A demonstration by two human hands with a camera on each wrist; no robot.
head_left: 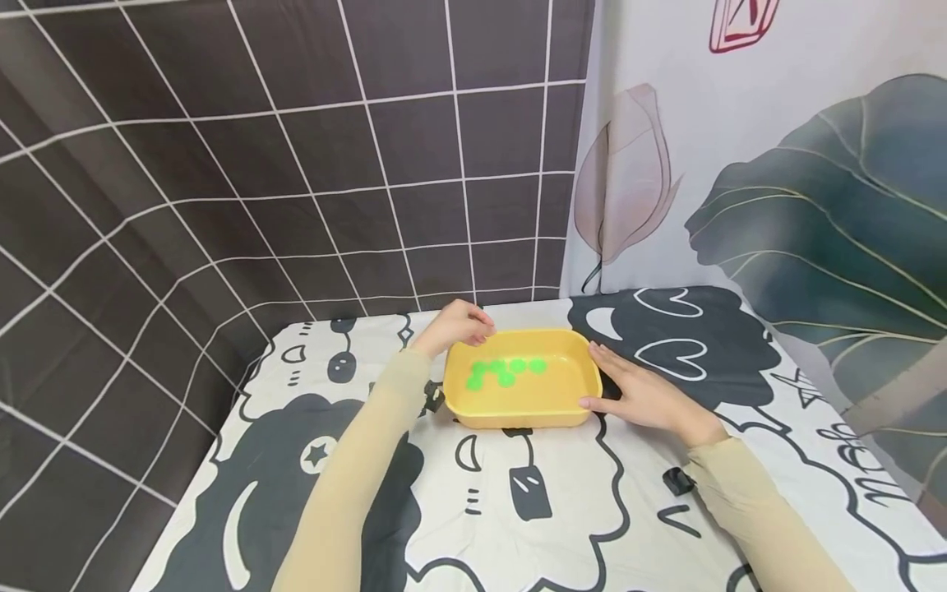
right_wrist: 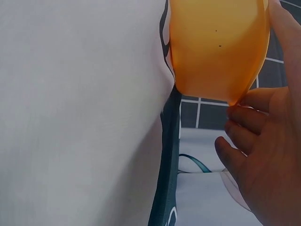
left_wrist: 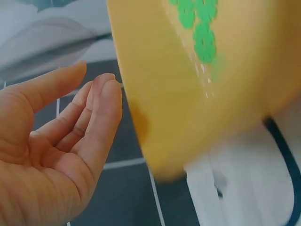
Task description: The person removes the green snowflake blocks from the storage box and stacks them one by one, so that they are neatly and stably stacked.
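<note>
A yellow rectangular tray (head_left: 553, 400) with raised sides sits on the patterned cloth. Several bright green, flat discs with notched edges (head_left: 506, 379) lie inside it, mostly toward its left half; some appear in the left wrist view (left_wrist: 205, 43). Over the tray's back left corner is my left hand (head_left: 460, 325), its fingers bent loosely and thumb apart, with nothing between them in the left wrist view. My right hand (head_left: 642, 393) rests against the tray's right end. Its fingers extend to the back corner and its thumb touches the front corner.
A black-and-white cartoon cloth (head_left: 518, 526) covers the surface. Behind stands a dark curtain with white grid lines (head_left: 414, 148), beside a pale leaf-print curtain (head_left: 666, 49) at right. A small black block (head_left: 677, 481) shows beside the right sleeve.
</note>
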